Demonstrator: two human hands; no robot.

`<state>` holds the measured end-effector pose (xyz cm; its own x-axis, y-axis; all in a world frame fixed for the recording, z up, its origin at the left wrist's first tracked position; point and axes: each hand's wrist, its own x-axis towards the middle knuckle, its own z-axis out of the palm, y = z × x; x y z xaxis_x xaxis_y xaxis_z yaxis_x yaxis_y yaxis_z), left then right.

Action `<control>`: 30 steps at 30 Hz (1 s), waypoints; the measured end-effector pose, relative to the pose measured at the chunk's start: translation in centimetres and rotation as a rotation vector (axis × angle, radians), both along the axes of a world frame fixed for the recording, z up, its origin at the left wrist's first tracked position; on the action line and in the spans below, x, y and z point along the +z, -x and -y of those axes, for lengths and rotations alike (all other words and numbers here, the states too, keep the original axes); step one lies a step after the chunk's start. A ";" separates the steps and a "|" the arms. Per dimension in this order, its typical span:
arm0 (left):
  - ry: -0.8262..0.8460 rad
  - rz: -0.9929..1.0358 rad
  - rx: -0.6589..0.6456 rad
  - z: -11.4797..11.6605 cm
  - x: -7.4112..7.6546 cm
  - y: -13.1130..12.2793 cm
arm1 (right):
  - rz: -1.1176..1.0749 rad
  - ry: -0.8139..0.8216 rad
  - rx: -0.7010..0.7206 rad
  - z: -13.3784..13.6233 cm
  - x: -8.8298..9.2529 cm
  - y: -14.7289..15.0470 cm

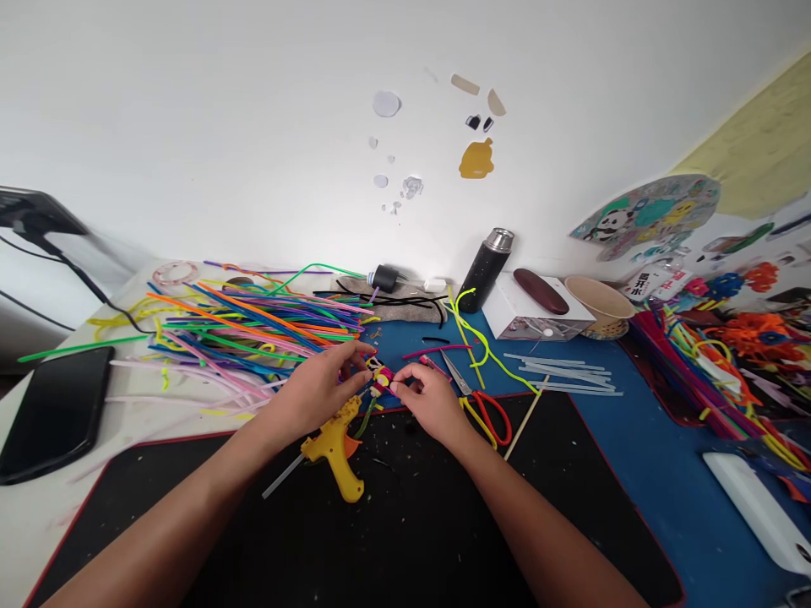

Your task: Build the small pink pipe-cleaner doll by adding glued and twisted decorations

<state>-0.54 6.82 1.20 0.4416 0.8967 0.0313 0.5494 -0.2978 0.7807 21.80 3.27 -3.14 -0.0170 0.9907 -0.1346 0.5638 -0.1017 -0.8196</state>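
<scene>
Both my hands meet over the far edge of a black mat [393, 523]. My left hand [323, 382] and my right hand [427, 399] pinch the two ends of a small pipe-cleaner craft piece [382, 382], pink and yellow with a white bit. Their fingers are closed on it. A yellow glue gun [334, 439] lies just below my left hand, nozzle towards the piece. Red-handled scissors [485, 409] lie right of my right hand.
A big heap of coloured pipe cleaners [253, 325] covers the table's left half, and more lie at the right [715, 371]. A black phone [54, 409], black flask [485, 268], white box [538, 317], paper cup [599, 306] and clear glue sticks [563, 371] stand around.
</scene>
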 end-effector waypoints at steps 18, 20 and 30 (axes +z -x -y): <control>-0.012 0.015 0.012 0.8 0.7 -0.4 | -0.066 -0.099 -0.036 1.2 -0.7 -1.8; -0.017 0.003 0.016 1.0 0.8 -0.3 | -0.075 -0.088 -0.044 1.2 -0.9 -1.8; 0.016 0.052 0.069 1.9 1.1 0.3 | -0.140 -0.104 -0.103 1.5 -1.0 -2.0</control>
